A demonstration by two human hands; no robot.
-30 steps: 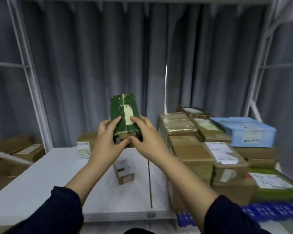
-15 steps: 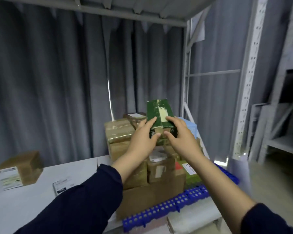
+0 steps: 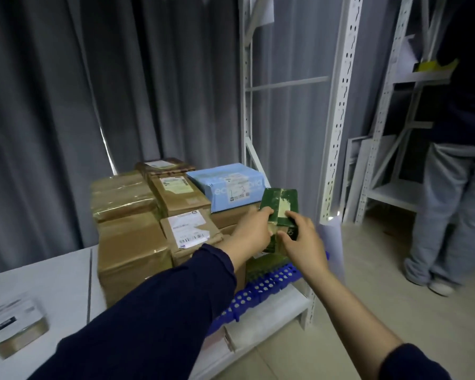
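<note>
A small dark green box (image 3: 281, 202) with pale tape along its top is held between both my hands, low at the right end of a stack of parcels. My left hand (image 3: 251, 230) grips its left side, thumb under and fingers on top. My right hand (image 3: 303, 242) grips its right side. Just behind it lies a light blue parcel (image 3: 225, 185). Under my hands, the box's lower part is hidden.
Brown taped cartons (image 3: 129, 237) with white labels are stacked on a blue perforated pallet (image 3: 261, 290). A small labelled carton (image 3: 15, 325) sits on the white table (image 3: 61, 286) at left. White rack uprights (image 3: 337, 113) stand right. A person (image 3: 450, 187) stands at far right. Grey curtains hang behind.
The view has swung right and down. Both hands have lowered the green box from chest height toward the right end of the parcel stack. A standing person has come into view.
</note>
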